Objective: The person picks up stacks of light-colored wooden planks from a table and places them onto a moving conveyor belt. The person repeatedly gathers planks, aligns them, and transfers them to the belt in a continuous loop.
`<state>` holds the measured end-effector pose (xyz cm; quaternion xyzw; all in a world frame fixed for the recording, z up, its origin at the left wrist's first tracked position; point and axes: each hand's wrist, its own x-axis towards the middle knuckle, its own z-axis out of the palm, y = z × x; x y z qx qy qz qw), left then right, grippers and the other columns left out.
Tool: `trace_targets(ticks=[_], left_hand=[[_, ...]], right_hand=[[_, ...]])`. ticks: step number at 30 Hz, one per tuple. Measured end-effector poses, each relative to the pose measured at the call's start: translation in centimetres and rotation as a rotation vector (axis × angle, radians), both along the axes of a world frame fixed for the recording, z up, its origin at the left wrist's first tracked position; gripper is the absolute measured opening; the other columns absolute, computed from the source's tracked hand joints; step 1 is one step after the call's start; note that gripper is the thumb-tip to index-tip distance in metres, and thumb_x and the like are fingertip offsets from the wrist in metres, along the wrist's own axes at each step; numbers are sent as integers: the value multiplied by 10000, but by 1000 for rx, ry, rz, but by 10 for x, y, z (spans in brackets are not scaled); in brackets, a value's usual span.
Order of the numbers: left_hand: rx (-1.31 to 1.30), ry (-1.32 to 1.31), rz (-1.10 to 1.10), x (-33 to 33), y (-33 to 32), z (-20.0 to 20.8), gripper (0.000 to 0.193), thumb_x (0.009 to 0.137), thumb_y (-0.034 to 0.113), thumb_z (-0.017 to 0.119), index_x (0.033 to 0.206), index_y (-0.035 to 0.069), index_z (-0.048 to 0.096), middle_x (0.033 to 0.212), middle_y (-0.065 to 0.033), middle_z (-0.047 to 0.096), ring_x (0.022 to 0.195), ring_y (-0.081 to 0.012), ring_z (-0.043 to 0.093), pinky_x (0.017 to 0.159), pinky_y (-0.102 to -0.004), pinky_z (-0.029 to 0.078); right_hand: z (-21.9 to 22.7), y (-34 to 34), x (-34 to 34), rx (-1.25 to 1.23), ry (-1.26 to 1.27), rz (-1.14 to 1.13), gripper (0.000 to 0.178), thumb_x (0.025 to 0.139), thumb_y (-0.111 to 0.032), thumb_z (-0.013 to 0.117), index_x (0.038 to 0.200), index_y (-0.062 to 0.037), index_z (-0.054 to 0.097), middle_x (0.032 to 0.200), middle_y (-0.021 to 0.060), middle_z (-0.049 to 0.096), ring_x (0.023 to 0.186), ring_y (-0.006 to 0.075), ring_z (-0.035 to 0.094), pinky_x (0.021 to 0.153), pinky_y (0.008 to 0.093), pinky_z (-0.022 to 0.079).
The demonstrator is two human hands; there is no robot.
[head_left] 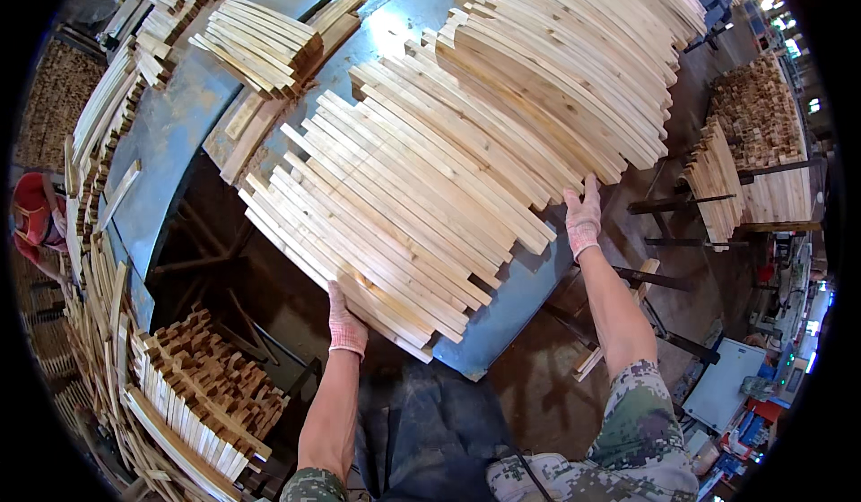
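A wide layer of pale wooden slats (386, 188) lies side by side on a blue metal table (484, 341), their ends uneven. My left hand (346, 325), in a pinkish knit glove, rests against the long edge of the nearest slat. Its visible fingers are stretched out, the others hidden by the wood. At the right ends of the slats is my right hand (583, 218), gloved the same way, with fingers apart and pointing up, touching the slat ends. Farther back, more slats (574, 54) form a raised, standing row.
A small bundle of slats (260, 40) sits on boards at the back left. Stacked wood pieces (206, 394) stand low at the left. Another stack (753, 116) rests on a metal frame at the right. A person in red (38, 211) is at the far left.
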<state>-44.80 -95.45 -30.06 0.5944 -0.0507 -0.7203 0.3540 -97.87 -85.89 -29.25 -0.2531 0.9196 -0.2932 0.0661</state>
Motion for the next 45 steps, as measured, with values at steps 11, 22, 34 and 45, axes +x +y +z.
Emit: trace_targets(ticks=[11,22,34,45], left_hand=[[16,109,-30,63,-47,18,764,901,558,835,1480,105,627,1420,-134,693,1304,-394,631,1165,-592,491],[7,109,-185,93,-52,16,719,838,377,904,1422,39,658,1320,-118,741,1205,-311,705,1089,-515,566],[-42,51,-158,100,-30,35,774,768,257,897,1396,-89,606,1163,-179,743,1002,-305,755,931,-462,639],[-11,41,-50,138,66,114,438,864,111,813,1245,-77,710,1082,-134,770,909,-239,750,868,-390,631]], right_hand=[[44,74,57,84,-536,194,558,1060,-331,668,1449,67,621,1411,232,690,1323,324,662,1147,401,491],[20,-124,53,-56,-230,614,563,1014,-266,680,1487,29,603,1445,228,665,1356,336,633,1160,390,471],[47,-88,80,-23,-1413,360,663,845,-207,838,1411,44,602,1212,85,724,1057,189,705,1022,353,556],[104,-31,132,-10,-1426,358,518,870,-132,774,1345,25,643,1056,41,726,906,151,692,833,316,565]])
